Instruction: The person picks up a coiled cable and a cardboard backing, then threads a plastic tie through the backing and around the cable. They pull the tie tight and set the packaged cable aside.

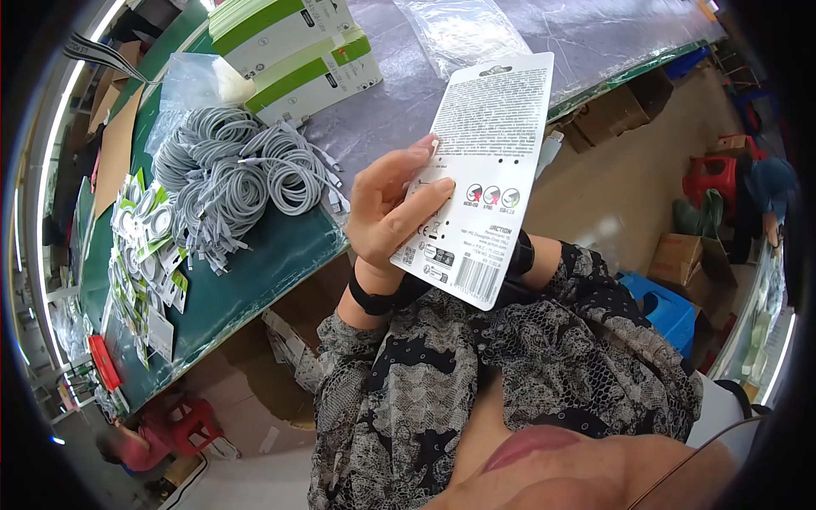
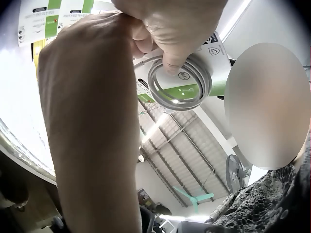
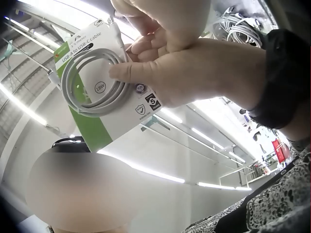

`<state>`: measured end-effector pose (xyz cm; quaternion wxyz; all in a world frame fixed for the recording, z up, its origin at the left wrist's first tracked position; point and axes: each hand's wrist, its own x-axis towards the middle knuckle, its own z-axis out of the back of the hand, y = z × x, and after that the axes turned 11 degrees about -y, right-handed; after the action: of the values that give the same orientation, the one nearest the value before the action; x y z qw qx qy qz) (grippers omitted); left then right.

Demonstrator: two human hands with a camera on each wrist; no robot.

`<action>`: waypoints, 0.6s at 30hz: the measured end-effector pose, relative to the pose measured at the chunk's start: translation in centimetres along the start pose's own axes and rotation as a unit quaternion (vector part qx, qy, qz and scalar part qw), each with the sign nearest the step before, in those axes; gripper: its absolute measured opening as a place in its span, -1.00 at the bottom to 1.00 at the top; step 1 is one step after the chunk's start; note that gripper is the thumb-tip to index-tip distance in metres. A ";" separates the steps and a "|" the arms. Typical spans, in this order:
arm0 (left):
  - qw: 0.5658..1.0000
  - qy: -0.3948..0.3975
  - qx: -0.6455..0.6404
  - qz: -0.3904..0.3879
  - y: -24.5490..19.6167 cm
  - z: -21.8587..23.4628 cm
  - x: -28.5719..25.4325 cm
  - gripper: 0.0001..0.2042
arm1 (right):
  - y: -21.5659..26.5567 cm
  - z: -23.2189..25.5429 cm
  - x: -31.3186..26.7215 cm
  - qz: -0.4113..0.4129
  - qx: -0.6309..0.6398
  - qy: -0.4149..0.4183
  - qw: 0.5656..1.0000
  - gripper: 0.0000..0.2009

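Observation:
A printed retail card [image 1: 493, 183] is held tilted before the chest, its text-covered back facing the head view. On its other side sits a coiled grey-white USB-A to USB-C cable [image 3: 95, 110], seen in both wrist views. My left hand [image 1: 387, 212] grips the card at its left edge, fingertips against the back and thumb across the coil in front. Behind the card is my right hand [image 3: 180, 22], hidden from the head view. Its curled fingers lie near the card's edge beside a cable end; I cannot tell what they hold.
Bundled grey cables [image 1: 225, 166] lie on the green-edged table [image 1: 246, 280], beside a pile of carded cables [image 1: 149, 246]. Green-and-white boxes [image 1: 314, 81] stand behind them, with a clear plastic bag [image 1: 463, 34] farther right. A blue stool [image 1: 659, 310] stands at the right.

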<state>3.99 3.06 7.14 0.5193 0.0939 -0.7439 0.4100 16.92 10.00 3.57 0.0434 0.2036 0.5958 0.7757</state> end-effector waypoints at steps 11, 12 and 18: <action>0.999 0.052 -0.002 0.003 -0.5 -0.1 0.7 -0.63 | 0.0 -0.5 0.0 -0.018 0.038 -0.075 0.996 -0.55; 0.999 0.046 -0.003 -0.003 -0.3 -0.1 0.6 -0.63 | -0.1 -0.5 0.0 -0.019 0.041 -0.083 0.996 -0.55; 0.999 0.024 0.014 -0.016 0.1 -0.1 0.4 -0.65 | -0.5 -0.9 0.3 -0.027 0.065 -0.117 0.991 -0.55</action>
<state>3.85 3.34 7.45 0.5424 0.1030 -0.7236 0.4142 16.27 9.38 3.00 0.1199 0.2792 0.6412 0.7046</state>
